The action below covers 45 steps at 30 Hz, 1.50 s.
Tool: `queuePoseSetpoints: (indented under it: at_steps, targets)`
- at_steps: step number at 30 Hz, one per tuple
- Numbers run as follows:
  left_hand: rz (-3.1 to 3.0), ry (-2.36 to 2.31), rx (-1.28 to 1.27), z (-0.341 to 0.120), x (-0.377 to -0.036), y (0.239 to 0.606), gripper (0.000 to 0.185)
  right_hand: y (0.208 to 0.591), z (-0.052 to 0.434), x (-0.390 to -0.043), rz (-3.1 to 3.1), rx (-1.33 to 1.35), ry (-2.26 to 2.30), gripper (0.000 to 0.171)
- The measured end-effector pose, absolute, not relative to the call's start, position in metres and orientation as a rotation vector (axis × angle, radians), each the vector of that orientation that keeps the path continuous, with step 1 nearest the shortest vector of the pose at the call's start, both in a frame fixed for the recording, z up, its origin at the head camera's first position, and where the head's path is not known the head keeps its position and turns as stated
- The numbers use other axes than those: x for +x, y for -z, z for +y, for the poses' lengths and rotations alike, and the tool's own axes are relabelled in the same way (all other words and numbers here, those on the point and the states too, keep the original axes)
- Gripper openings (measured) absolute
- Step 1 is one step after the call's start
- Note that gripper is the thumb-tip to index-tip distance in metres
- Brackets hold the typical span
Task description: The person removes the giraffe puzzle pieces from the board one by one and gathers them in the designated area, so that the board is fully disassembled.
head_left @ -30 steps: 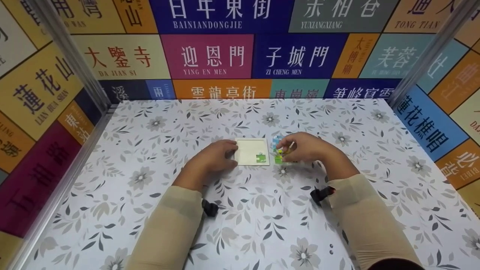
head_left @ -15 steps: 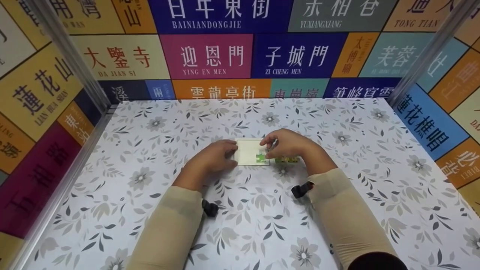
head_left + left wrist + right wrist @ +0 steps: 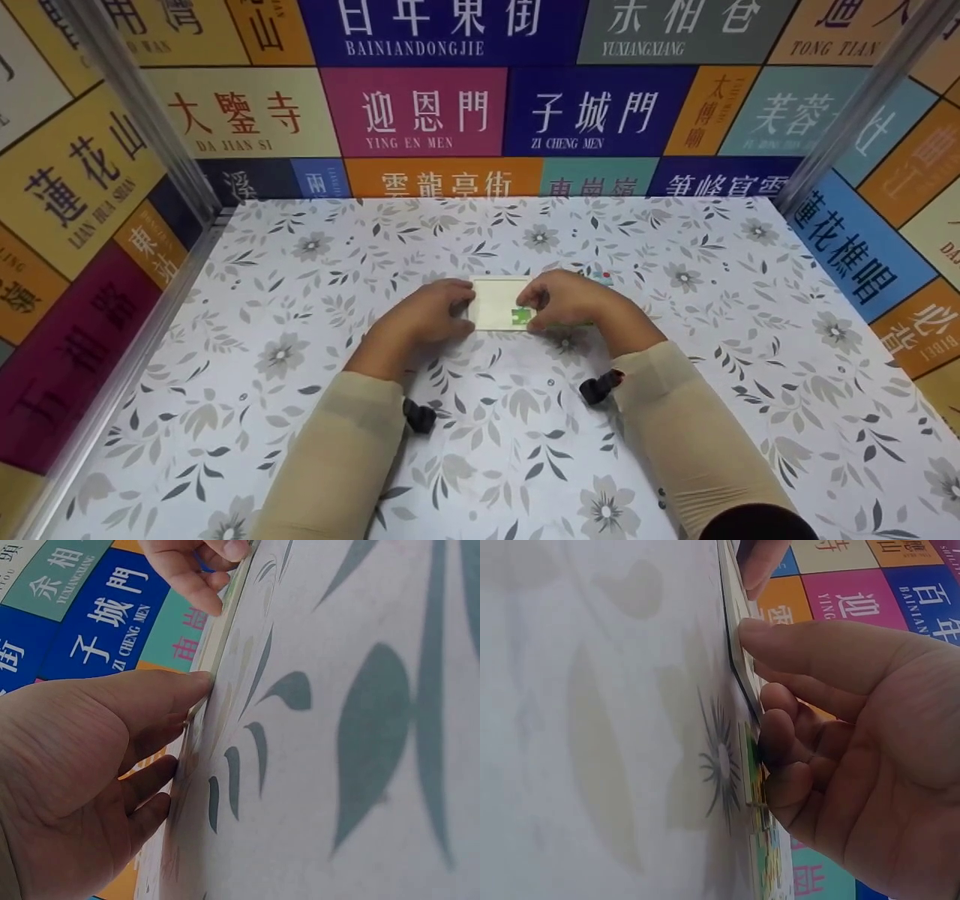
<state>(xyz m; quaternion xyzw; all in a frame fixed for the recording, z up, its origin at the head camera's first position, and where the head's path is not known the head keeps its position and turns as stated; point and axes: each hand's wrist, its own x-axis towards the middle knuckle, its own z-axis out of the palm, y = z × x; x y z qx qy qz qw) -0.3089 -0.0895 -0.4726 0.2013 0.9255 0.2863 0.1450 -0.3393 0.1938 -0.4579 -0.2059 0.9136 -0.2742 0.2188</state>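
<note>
A small cream puzzle tray point(image 3: 491, 300) lies flat on the table, with a green puzzle piece point(image 3: 520, 316) in its near right corner. My left hand point(image 3: 431, 311) grips the tray's left side, thumb at the near corner and fingers at the far one. In the left wrist view its thumb point(image 3: 196, 682) touches the tray edge. Over the tray's right edge is my right hand point(image 3: 574, 296), index fingertip right above the green piece and thumb at the near corner. Its other fingers are curled in the right wrist view. I cannot tell whether it holds a piece.
Colourful loose puzzle pieces point(image 3: 765, 862) lie just right of the tray, mostly hidden under my right hand in the head view. The table point(image 3: 360, 262) has a flowered white cover. A wall of coloured sign panels point(image 3: 431, 112) stands behind it.
My right hand has come left from the loose pieces to the tray, a thin piece showing in its fingers half a second ago. Its thumb has since moved nearer. My left hand stays put.
</note>
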Motion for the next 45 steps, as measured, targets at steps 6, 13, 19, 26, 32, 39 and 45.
queuePoseSetpoints:
  at_steps: [6,13,19,26,32,39,45]
  targets:
    - [2.662,-0.809,0.605,-0.09,-0.31,0.473,0.062,0.457,0.19,-0.337,2.541,-0.544,0.766,0.044]
    - [2.66,-0.792,0.595,-0.089,-0.311,0.472,0.062,0.457,0.185,-0.336,2.537,-0.488,0.788,0.043]
    - [2.661,-0.79,0.609,-0.089,-0.311,0.471,0.062,0.457,0.184,-0.335,2.536,-0.471,0.785,0.042]
    - [2.662,-0.783,0.593,-0.089,-0.311,0.471,0.062,0.456,0.184,-0.334,2.526,-0.447,0.804,0.04]
    - [2.666,-0.805,0.57,-0.089,-0.309,0.471,0.063,0.454,0.188,-0.334,2.54,-0.531,0.801,0.044]
    - [2.671,-0.821,0.539,-0.089,-0.308,0.472,0.063,0.442,0.202,-0.333,2.54,-0.547,0.8,0.047]
    - [2.674,-0.825,0.546,-0.088,-0.309,0.472,0.063,0.435,0.224,-0.332,2.54,-0.551,0.81,0.046]
